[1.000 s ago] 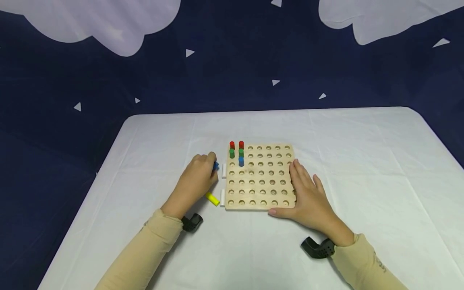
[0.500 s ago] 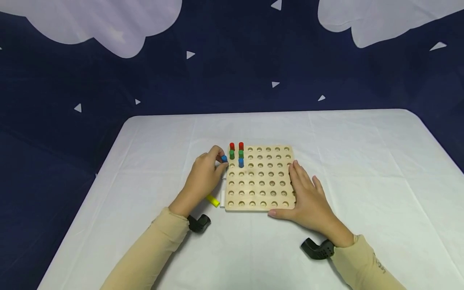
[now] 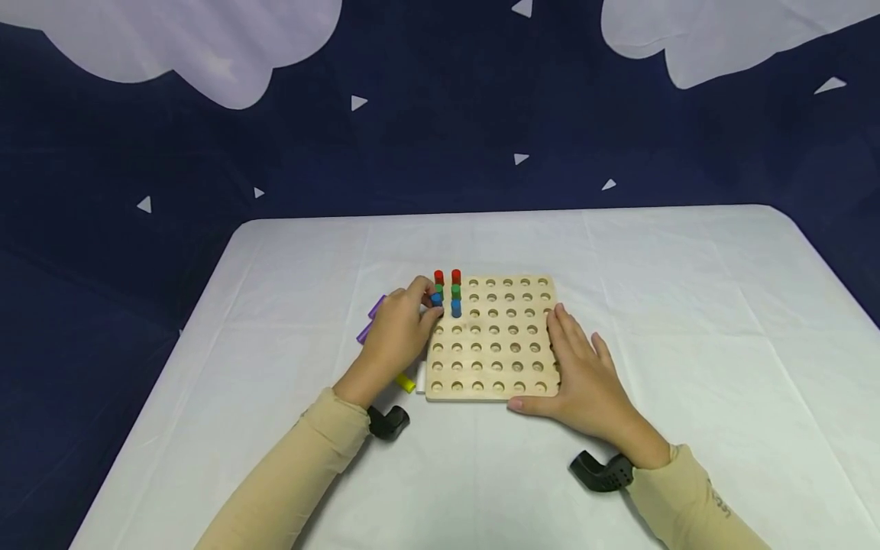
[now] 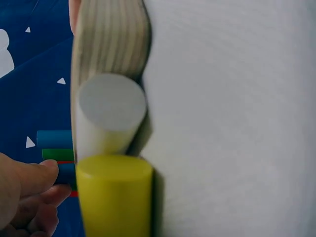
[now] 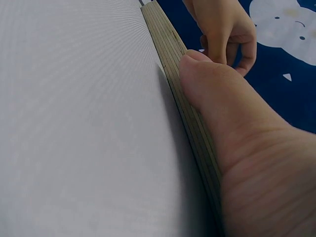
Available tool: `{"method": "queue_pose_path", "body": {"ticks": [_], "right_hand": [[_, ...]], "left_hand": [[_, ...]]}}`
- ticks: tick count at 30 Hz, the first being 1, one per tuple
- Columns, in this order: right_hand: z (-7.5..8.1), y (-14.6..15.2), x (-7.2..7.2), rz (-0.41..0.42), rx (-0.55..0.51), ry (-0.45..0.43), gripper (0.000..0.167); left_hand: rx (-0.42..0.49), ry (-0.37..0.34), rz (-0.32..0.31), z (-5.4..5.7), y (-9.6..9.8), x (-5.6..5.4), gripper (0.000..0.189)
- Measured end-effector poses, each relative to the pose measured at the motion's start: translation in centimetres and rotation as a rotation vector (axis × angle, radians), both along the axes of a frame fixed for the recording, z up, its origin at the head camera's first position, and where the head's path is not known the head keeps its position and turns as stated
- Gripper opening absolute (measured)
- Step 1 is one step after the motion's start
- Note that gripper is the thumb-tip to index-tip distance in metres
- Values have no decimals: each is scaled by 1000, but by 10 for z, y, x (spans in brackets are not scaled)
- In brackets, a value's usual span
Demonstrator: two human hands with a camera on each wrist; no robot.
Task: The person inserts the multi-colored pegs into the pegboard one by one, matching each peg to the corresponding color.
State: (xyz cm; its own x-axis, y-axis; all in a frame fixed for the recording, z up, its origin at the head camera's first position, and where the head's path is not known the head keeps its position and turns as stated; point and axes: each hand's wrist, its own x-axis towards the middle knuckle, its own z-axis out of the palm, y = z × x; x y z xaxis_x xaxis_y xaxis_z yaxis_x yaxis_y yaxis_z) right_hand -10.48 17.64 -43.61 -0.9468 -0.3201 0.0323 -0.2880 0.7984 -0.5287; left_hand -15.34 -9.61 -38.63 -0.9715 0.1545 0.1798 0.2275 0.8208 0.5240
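Note:
In the head view, my left hand [image 3: 397, 326] pinches a blue peg [image 3: 436, 300] between thumb and fingertips, upright over the left column of a wooden pegboard [image 3: 484, 393]. The left wrist view shows the same thumb and finger on that blue peg [image 4: 66, 173]. Beside it stands another blue peg [image 3: 456, 308], behind it green pegs [image 3: 456, 292] and red pegs [image 3: 457, 276]. My right hand [image 3: 584, 382] rests at the board's near right corner, fingers straight along the right edge. Its thumb [image 5: 212, 89] lies against the front edge in the right wrist view.
Left of the board lie purple pegs [image 3: 364, 334], partly covered by my left hand. A yellow peg [image 4: 116, 197] and a white peg [image 4: 112, 103] lie beside the board's left edge. White cloth covers the table [image 3: 495, 481]; a dark blue curtain [image 3: 440, 153] hangs behind.
My left hand has carried the blue peg rightward, from beside the board to the third hole of the left column. Purple pegs have come into view behind it. The right hand stays put.

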Motion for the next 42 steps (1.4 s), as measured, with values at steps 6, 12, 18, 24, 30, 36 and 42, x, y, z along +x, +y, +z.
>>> {"method": "queue_pose_path", "body": {"ticks": [6, 12, 18, 24, 30, 36, 42], "right_hand": [[-1, -1, 0, 2, 3, 2, 143], [-1, -1, -1, 4, 2, -1, 143], [-1, -2, -2, 8, 4, -2, 143], [-1, -4, -2, 11, 5, -2, 143], [0, -6, -2, 17, 3, -10, 143], [5, -6, -1, 14, 13, -18, 143], [5, -3, 0, 4, 7, -24, 142]], "left_hand": [[-11, -25, 3, 0, -1, 1, 23], [-28, -32, 1, 0, -2, 1, 24], [-35, -31, 7, 0, -3, 1, 22], [-44, -49, 9, -1, -5, 1, 20], [19, -59, 46, 5, -23, 7, 41], [66, -59, 148, 9, -62, 12, 35], [-2, -125, 169, 0, -81, 10, 32]]}}
